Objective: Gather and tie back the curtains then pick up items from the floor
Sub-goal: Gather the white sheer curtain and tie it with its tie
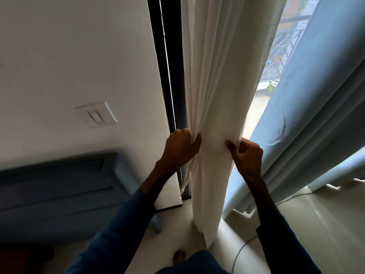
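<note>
A cream-white curtain [215,80] hangs in bunched folds beside the dark window frame [167,62]. My left hand [180,147] grips the curtain's left edge, fingers curled into the cloth. My right hand [245,153] grips its right edge at the same height, so the fabric is gathered between both hands. Below them the curtain narrows and its hem hangs just above the floor. A blue curtain [316,119] hangs to the right, partly pulled aside, with its lower end spread on the floor.
A white wall with a light switch [96,115] is on the left. A blue headboard [59,188] stands at lower left. A thin cable [245,246] runs across the pale floor. My bare foot [178,258] is near the curtain's hem. A balcony railing shows through the window.
</note>
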Demonstrator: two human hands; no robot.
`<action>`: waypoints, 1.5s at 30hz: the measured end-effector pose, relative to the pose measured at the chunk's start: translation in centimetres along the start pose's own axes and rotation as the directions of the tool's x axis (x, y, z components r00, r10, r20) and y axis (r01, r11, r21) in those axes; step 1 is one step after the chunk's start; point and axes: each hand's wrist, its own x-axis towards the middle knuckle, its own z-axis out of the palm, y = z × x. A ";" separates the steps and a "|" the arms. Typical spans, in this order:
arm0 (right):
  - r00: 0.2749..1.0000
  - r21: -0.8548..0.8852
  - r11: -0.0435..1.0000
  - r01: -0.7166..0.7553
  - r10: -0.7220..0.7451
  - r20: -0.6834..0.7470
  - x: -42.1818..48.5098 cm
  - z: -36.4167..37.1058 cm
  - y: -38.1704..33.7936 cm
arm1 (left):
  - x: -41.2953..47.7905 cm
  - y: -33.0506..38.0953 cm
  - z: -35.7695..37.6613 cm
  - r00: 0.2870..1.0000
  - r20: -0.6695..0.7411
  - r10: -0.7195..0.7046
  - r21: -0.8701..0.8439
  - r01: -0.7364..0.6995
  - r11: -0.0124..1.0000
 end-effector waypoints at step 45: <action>0.985 0.139 0.982 -0.131 0.113 0.131 -7.2 3.9 -2.6 | 2.3 1.0 4.5 0.991 -0.103 0.084 -0.110 -0.095 0.989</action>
